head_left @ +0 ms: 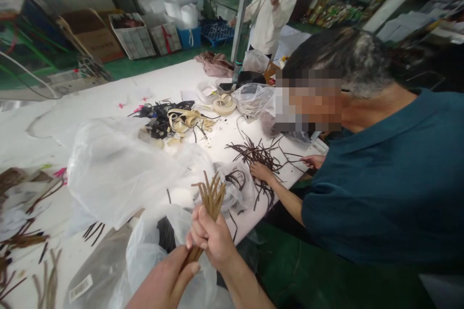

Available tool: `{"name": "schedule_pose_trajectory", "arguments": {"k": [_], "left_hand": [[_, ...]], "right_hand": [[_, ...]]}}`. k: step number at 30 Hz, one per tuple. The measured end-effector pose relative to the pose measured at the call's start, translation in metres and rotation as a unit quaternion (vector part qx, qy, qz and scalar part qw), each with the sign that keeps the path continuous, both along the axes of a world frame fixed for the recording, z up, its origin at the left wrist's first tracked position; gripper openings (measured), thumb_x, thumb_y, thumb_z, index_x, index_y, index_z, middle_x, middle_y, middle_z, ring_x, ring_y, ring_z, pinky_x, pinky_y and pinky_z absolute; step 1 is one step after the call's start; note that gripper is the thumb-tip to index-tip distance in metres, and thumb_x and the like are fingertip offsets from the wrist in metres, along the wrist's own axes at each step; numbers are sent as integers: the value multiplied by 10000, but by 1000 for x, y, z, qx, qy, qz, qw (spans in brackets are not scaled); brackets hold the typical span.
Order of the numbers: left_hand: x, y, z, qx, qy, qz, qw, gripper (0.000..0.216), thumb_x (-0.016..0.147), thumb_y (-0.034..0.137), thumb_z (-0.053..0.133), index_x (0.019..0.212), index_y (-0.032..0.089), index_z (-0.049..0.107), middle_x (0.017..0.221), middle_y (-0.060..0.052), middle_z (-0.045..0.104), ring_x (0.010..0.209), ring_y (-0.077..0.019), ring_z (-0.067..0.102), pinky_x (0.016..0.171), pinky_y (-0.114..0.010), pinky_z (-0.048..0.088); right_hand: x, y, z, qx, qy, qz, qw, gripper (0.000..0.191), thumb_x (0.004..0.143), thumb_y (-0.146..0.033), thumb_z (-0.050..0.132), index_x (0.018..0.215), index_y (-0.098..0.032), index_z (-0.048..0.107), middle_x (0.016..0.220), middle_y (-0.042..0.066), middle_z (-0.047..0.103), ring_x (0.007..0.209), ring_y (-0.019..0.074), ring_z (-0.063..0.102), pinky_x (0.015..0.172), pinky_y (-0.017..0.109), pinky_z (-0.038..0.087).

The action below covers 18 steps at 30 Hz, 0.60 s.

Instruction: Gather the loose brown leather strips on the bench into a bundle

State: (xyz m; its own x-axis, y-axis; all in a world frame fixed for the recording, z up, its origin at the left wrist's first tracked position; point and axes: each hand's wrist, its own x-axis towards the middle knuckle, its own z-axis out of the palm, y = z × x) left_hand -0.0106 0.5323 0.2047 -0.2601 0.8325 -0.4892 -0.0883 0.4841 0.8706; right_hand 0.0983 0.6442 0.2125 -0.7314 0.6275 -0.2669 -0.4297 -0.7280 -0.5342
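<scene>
My right hand is closed around a bundle of olive-brown strips that fan out upward above my fist. My left hand grips the lower end of the same bundle, thumb laid along it. Both hands hover over a clear plastic bag at the near edge of the white table. A larger crumpled clear plastic bag lies just beyond.
A person in a teal shirt leans in on the right, hands on a pile of dark brown strips. Tan and black straps lie mid-table. Loose brown strips sit at left. Another person stands behind.
</scene>
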Motion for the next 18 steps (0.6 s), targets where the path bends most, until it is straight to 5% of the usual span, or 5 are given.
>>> {"name": "schedule_pose_trajectory", "arguments": {"k": [6, 10, 13, 15, 18], "left_hand": [[-5, -10, 32, -117, 120, -211, 963, 450, 1013, 467, 621, 1398, 249, 709, 1365, -117, 766, 1256, -337, 697, 1088, -398, 499], [-21, 1, 55, -123, 103, -183, 970, 434, 1041, 510, 596, 1384, 282, 733, 1353, -85, 776, 1256, -322, 699, 1074, -381, 501], [-32, 3, 64, -105, 49, -147, 982, 399, 1036, 480, 596, 1336, 272, 757, 1232, -76, 817, 1145, -308, 740, 1001, -378, 538], [-33, -2, 56, -103, 35, -123, 986, 418, 1009, 470, 618, 1341, 266, 768, 1176, -94, 832, 1097, -331, 763, 959, -409, 563], [-31, -15, 25, -113, 35, -72, 990, 455, 911, 517, 716, 1311, 323, 812, 1148, -112, 842, 1059, -401, 779, 913, -509, 583]], "right_hand": [[29, 59, -47, -119, 86, 104, 984, 334, 995, -568, 740, 921, -255, 648, 531, -147, 207, 421, 43, 46, 350, 143, 175], [46, 87, -67, -138, 81, 125, 979, 344, 946, -553, 803, 844, -266, 641, 532, -153, 111, 411, 30, -36, 335, 138, 123], [61, 99, -67, -150, -25, 120, 981, 388, 855, -548, 885, 785, -270, 624, 537, -154, 102, 419, 25, -35, 337, 146, 119], [66, 109, -66, -166, -144, 87, 972, 377, 798, -548, 908, 788, -291, 634, 525, -137, 187, 380, 42, 83, 329, 173, 183], [44, 127, -70, -211, -358, 0, 910, 266, 827, -558, 852, 942, -363, 713, 617, -16, 509, 435, 160, 473, 383, 302, 442]]}}
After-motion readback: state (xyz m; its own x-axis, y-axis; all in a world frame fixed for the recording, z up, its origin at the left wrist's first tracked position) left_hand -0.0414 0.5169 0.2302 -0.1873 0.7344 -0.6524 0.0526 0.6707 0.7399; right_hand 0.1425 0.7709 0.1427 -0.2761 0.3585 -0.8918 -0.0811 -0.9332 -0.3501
